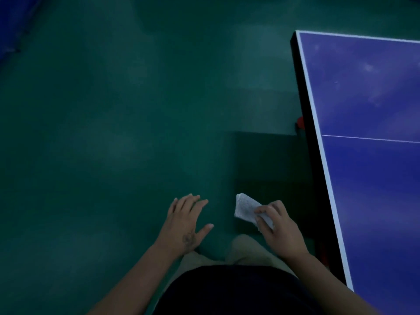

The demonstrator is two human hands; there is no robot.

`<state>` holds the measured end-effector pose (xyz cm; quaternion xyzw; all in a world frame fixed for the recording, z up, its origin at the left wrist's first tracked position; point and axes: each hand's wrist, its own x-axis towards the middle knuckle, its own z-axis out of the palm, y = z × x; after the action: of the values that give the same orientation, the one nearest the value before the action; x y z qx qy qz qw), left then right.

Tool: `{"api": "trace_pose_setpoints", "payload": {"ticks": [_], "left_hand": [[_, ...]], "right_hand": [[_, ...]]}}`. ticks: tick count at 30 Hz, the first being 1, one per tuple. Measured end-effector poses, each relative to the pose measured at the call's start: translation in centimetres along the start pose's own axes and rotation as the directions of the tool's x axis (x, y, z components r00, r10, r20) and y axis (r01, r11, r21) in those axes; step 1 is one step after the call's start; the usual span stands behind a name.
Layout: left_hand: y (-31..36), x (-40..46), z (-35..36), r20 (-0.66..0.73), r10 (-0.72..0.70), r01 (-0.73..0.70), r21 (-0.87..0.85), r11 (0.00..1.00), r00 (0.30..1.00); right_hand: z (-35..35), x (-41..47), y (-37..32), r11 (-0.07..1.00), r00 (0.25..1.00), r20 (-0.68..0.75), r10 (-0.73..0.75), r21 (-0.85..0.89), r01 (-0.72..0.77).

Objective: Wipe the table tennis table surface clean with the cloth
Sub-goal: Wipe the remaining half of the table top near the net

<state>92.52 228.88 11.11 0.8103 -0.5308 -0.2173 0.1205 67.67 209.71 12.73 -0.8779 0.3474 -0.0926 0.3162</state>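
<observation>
Standing beside the table [372,178], our right hand [280,230] pinches the folded cloth [246,208] ready for wiping, while our left hand [185,221] hangs spread, fingers holding nothing.

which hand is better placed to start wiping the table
Right. The right hand already grips the cloth and is on the side nearest the table. The left hand is open, empty and farther away.

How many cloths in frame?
1. A folded white cloth, held by the right hand over the green floor, left of the table tennis table and not touching it. More could lie outside the view.
</observation>
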Motion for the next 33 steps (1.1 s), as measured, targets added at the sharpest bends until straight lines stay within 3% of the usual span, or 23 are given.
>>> {"api": "trace_pose_setpoints", "payload": {"ticks": [9, 19, 33], "left_hand": [[-1.0, 12.4, -3.9, 0.030, 0.109, -0.112, 0.098, 0.989, 0.994], [1.5, 31.1, -9.1, 0.090, 0.086, -0.100, 0.164, 0.981, 0.992], [2.7, 51.2, -13.4, 0.032, 0.133, -0.136, 0.182, 0.974, 0.991]], "right_hand": [[-1.2, 9.2, 1.1, 0.997, 0.997, -0.030, 0.072, -0.007, -0.072], [-7.0, 25.9, 8.2, 0.995, 0.995, -0.069, 0.076, 0.067, -0.071], [-12.8, 43.7, 13.8, 0.997, 0.996, -0.051, 0.068, 0.035, -0.067]]}}
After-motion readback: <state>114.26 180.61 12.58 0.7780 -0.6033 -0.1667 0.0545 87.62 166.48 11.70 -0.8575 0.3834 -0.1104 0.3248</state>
